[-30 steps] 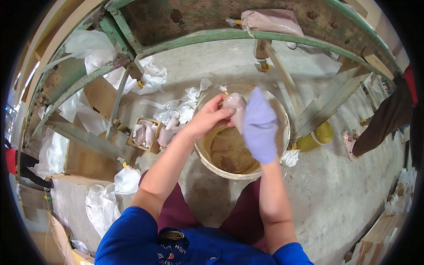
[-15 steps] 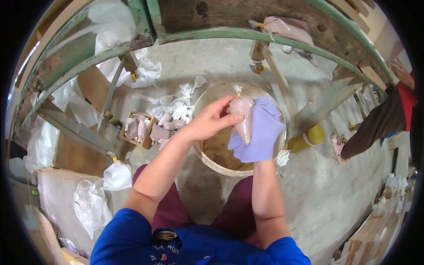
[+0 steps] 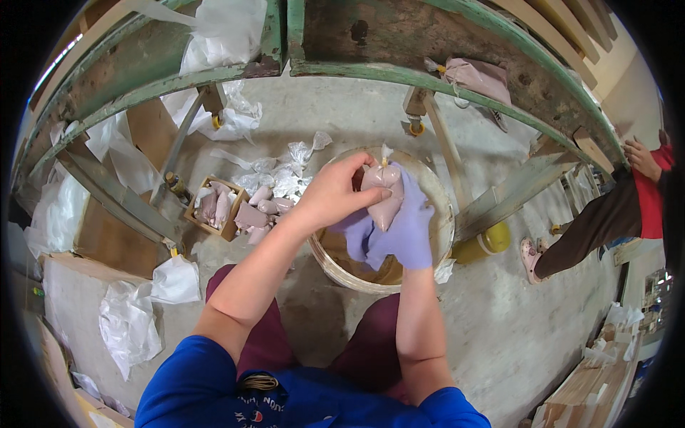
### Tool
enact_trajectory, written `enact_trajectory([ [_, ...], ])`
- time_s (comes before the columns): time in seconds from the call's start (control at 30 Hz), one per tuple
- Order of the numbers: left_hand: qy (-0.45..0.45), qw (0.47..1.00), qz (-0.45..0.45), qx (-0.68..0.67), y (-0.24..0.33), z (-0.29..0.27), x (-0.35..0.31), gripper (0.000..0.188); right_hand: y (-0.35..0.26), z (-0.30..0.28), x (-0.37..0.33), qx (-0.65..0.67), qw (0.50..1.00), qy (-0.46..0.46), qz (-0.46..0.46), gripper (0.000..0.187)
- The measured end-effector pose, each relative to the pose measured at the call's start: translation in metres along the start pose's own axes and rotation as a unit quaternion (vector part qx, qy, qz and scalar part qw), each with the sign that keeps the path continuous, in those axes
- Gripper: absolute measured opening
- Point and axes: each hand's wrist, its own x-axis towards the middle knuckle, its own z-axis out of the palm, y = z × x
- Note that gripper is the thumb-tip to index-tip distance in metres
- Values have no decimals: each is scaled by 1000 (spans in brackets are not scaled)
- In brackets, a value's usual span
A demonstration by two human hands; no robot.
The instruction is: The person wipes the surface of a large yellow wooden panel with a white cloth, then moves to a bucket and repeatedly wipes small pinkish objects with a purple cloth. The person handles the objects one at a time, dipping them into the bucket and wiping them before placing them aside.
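Observation:
A small clear plastic bag of pinkish-mauve filling (image 3: 385, 207), tied with yellow at its neck, hangs point down in my left hand (image 3: 341, 191). The thumb lies across its front and the fingers curl behind the top. A lavender cloth (image 3: 412, 232) covers my right hand and sits behind and beside the bag; the fingers under it are hidden. Both hands are above a wide round tub (image 3: 332, 264) with a brownish, stained inside. On the floor to the left, similar filled bags (image 3: 267, 207) lie in a heap beside a small wooden box (image 3: 227, 227) holding several more.
Green-edged wooden troughs (image 3: 371, 70) on wheeled legs span the far side, with a larger mauve bag (image 3: 478, 78) on one edge. White plastic sheets (image 3: 132, 321) and a cardboard box (image 3: 118, 235) are at left. A yellow-green container (image 3: 485, 242) and another person (image 3: 585, 242) are at right.
The lavender cloth has shifted from the bag's right side to behind and below it, opening out more. My left hand still grips the bag. The whole view has turned slightly.

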Motion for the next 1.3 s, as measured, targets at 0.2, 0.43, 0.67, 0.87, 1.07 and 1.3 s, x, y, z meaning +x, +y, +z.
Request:
enact_trajectory([
  [0.2, 16, 993, 50, 110, 6, 9, -4, 52, 0, -10, -1, -41, 998, -14, -53, 29],
  [0.43, -37, 991, -18, -128, -43, 13, 8, 53, -13, -17, 3, 344, 908, 183, 155, 15],
  [0.67, -432, 847, -89, -295, -60, 36, 1, 34, -5, -38, 17, -222, 948, 208, 98, 19],
  [0.87, -90, 721, -149, -671, -58, 20, 7, 36, -2, -25, 28, 77, 965, 241, 67, 17],
  [1.07, -75, 807, -199, -551, -114, 21, 5, 40, 12, -19, 27, 475, 844, 203, 148, 20],
  [1.3, -183, 932, -187, -251, -55, 7, 3, 45, 17, -35, 19, 102, 944, 298, 100, 19],
])
